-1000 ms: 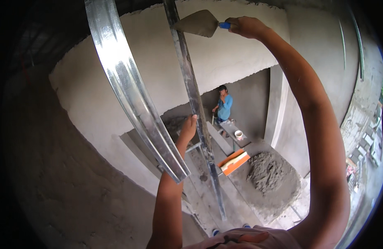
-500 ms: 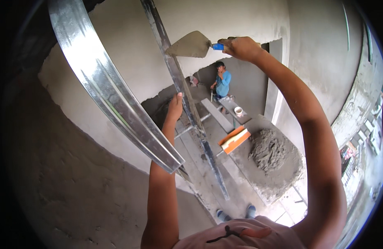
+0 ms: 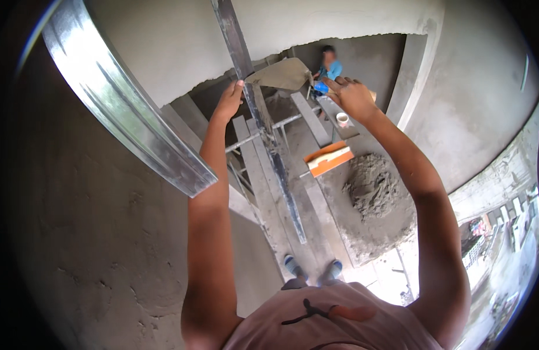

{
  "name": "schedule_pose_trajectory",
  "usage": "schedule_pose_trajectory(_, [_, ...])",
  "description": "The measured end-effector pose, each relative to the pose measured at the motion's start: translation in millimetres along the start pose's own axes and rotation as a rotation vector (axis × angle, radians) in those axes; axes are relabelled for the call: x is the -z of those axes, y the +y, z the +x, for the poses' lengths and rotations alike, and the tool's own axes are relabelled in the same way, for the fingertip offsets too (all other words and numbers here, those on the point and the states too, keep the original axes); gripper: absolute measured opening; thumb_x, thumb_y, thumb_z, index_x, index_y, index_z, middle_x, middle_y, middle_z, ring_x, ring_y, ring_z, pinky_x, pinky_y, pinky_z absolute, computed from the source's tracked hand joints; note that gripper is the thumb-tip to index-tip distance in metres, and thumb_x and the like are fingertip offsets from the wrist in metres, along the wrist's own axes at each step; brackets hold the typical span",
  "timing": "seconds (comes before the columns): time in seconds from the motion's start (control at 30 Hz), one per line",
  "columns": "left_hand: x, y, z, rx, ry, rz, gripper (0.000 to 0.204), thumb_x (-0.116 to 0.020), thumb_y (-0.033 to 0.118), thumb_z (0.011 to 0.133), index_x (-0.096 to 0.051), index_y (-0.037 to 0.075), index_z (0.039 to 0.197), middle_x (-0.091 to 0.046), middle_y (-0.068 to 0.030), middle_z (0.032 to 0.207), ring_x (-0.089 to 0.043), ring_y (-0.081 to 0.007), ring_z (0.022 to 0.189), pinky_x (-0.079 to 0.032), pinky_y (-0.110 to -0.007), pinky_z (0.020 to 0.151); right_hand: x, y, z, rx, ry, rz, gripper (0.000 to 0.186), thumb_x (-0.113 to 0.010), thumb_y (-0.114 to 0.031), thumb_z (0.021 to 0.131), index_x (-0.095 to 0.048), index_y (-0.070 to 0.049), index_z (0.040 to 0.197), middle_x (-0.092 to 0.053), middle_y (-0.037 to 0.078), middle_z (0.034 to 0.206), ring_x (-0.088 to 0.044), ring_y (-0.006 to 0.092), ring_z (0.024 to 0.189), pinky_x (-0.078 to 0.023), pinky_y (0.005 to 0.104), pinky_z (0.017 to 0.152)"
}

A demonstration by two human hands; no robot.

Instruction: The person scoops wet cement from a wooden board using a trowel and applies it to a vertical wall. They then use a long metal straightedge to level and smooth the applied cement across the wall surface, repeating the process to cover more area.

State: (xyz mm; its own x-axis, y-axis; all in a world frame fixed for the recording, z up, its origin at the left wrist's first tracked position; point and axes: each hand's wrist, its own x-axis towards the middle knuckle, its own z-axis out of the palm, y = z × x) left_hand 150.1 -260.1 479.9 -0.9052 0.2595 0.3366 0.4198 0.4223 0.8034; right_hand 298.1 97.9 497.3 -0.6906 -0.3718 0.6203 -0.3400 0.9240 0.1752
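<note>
My left hand (image 3: pixel 228 102) is closed on the left edge of a long, mortar-smeared straightedge (image 3: pixel 234 44), which slants down in front of me. In my right hand (image 3: pixel 354 100) is a pointed trowel (image 3: pixel 282 74) with a blue collar on its handle. The trowel's blade reaches left, its tip against the straightedge near my left hand. Wet mortar (image 3: pixel 259 108) clings along the bar just below the tip. My left fingers are partly hidden behind the bar.
A shiny metal channel (image 3: pixel 117 105) hangs at the left. Below are scaffold planks (image 3: pixel 310 119), an orange float (image 3: pixel 342 154), a white cup (image 3: pixel 342 118) and a mortar heap (image 3: pixel 371 181) on a board. A co-worker in blue (image 3: pixel 333 70) is beyond, beside a half-plastered wall (image 3: pixel 339 20).
Both hands have come lower in the scene relative to the wall, and my left hand is now nearer the trowel's tip. The trowel has slid down along the straightedge. My view has shifted.
</note>
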Motion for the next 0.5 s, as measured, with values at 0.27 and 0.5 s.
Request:
schedule_pose_trajectory(0.27, [-3,15,-10,0.028,0.071,0.021,0.056,-0.038,0.048,0.098,-0.050,0.000,0.123,-0.058,-0.0066,0.095,-0.057,-0.0156,0.084,-0.049,-0.031,0.074,-74,-28,-80,-0.008,-0.008,-0.031,0.043,-0.058,-0.025,0.086,-0.051,-0.018,0.128,-0.062,0.006,0.096,-0.063,0.0238,0.090,-0.051,0.0375,0.075])
schedule_pose_trajectory(0.5, [-5,1,-1,0.008,0.091,-0.022,0.057,-0.037,0.048,0.098,-0.051,-0.001,0.123,-0.058,-0.0081,0.094,-0.057,-0.0156,0.081,-0.051,-0.031,0.071,-100,-69,-151,0.018,-0.186,-0.058,0.045,-0.056,-0.017,0.083,-0.050,-0.015,0.127,-0.061,0.006,0.093,-0.062,0.0221,0.087,-0.051,0.0356,0.073])
